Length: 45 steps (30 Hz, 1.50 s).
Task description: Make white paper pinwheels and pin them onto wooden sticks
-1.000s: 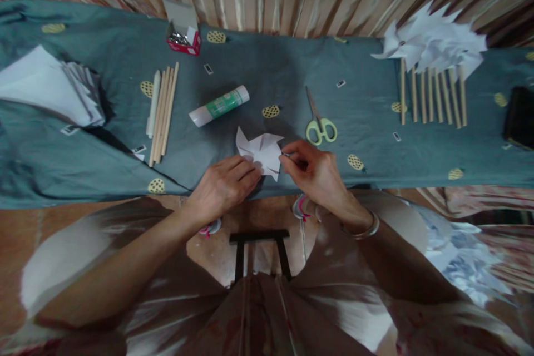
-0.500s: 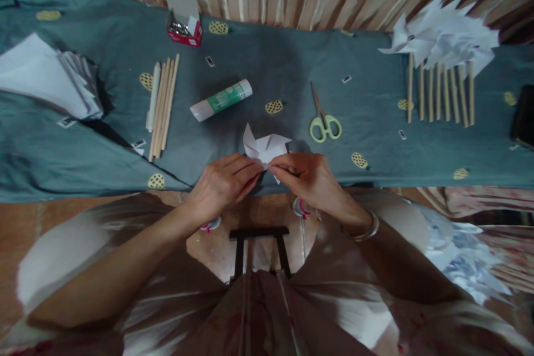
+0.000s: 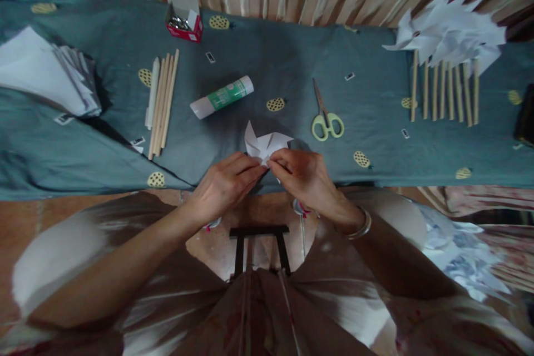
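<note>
A white paper pinwheel (image 3: 267, 143) is held between both hands at the table's near edge, its pointed blades facing away from me. My left hand (image 3: 228, 179) pinches its lower left side. Pressed together near the pinwheel's centre are the thumb and forefinger of my right hand (image 3: 302, 175); whether they hold anything small besides the paper is hidden. Beyond the pinwheel lies a green and white glue stick (image 3: 223, 97). Green-handled scissors (image 3: 324, 115) rest to the right of it, blades pointing away.
Wooden sticks (image 3: 164, 105) lie left of the glue stick, near a stack of white paper (image 3: 45, 75). A small red box (image 3: 183, 25) of metal pieces stands open at the back. Finished pinwheels on sticks (image 3: 453, 39) lie at the far right of the cloth-covered table (image 3: 292, 61).
My right hand has shifted slightly left and up over the pinwheel's centre. My left hand keeps its pinch on the paper. The whole view has shifted a little.
</note>
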Tool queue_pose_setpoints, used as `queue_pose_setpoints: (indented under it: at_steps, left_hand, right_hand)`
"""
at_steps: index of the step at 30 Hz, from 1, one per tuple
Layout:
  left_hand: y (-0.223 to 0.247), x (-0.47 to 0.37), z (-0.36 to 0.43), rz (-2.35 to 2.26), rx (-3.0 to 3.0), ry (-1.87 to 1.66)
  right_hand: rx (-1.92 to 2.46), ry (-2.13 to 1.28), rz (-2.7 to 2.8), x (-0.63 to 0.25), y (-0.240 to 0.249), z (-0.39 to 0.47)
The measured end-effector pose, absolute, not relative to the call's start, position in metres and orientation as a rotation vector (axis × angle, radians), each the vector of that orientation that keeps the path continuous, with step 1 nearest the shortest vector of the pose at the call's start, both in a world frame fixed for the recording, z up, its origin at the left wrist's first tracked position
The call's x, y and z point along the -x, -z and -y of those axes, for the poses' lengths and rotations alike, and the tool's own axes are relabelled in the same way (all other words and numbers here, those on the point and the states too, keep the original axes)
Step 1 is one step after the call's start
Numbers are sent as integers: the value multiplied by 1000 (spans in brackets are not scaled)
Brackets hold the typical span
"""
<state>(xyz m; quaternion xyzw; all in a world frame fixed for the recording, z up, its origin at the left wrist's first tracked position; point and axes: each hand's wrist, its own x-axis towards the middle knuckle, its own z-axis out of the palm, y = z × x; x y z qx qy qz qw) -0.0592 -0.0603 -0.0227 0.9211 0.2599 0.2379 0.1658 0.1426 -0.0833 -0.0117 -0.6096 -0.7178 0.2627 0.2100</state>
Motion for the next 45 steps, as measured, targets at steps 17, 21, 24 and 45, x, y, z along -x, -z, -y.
queue_pose_setpoints:
  at_steps: [17,21,24,45]
  left_hand:
    - [24,57,55,-763,-2504,-693]
    - [25,56,55,-778,-2490,-694]
    - [25,56,55,-784,-2489,-694]
    - [23,55,56,-789,-2547,-664]
  right_hand:
    - [1560,-577,2211,-146,16,91]
    - [1556,-571,2210,-147,20,92]
    - [1554,-557,2217,-147,20,93]
    - [1602,-558,2384,-139,13,91]
